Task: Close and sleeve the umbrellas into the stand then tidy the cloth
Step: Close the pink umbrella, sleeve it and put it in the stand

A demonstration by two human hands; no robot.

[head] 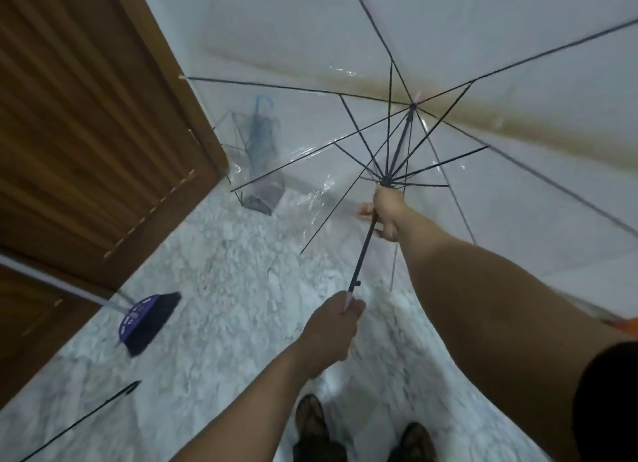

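- the right hand [388, 208] is curled around the dark shaft [366, 251] of the clear umbrella [483, 64] just below the runner [386, 180], where the thin struts fan out; the thumb sticks out to the left of the shaft.
- the left hand [331, 327] is wrapped tight around the pale handle [348, 301] at the shaft's lower end, knuckles up, so both hands grip the same shaft, the left nearer the body.
- the clear umbrella is open, tilted away from the person, its transparent canopy filling the upper right of the view with black ribs spreading from the hub.
- seen through the canopy's edge, a wire stand [248, 158] sits on the floor beside the wooden door [86, 116]; a closed bluish umbrella [259, 133] with a blue hooked handle stands in it.
- a purple broom [145, 320] leans in from the left, its dark bristles on the marble floor [224, 271].
- a thin black rod with a curved tip [103, 406] lies across the lower left; i cannot tell what it belongs to.
- 2 dark patterned shoes [310, 416] show at the bottom edge.
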